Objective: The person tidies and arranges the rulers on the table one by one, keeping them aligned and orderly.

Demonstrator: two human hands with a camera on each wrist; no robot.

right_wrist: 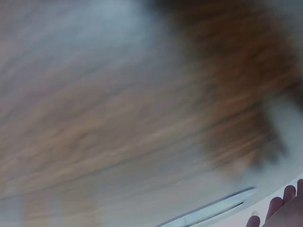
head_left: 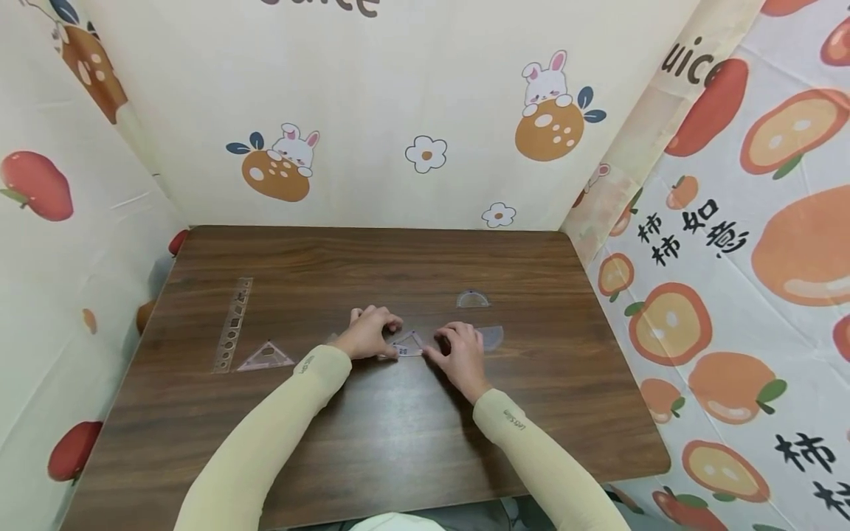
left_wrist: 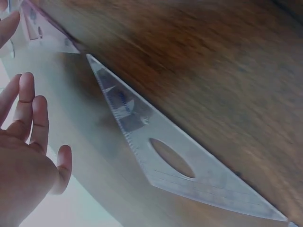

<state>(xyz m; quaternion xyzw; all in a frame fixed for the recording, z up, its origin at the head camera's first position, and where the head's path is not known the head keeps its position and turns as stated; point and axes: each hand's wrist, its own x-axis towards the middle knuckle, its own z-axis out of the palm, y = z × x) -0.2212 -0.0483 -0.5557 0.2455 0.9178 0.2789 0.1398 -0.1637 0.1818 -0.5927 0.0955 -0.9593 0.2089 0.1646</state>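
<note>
While hands (head_left: 368,334) (head_left: 461,357) flank it, a clear triangle (head_left: 408,352) rests.

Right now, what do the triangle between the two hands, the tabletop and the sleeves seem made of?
Triangle: probably smooth, clear plastic; it looks see-through, with thin pale edges.
Tabletop: wood or wood-look laminate, slightly glossy; dark grain lines run across it and a pale glare shows.
Sleeves: likely soft, matt cloth; they follow the arms without shine.

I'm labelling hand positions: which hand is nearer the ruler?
Left. The left hand is to the right of the ruler, with a triangle lying between them; the right hand is farther right, beyond the left hand.
</note>
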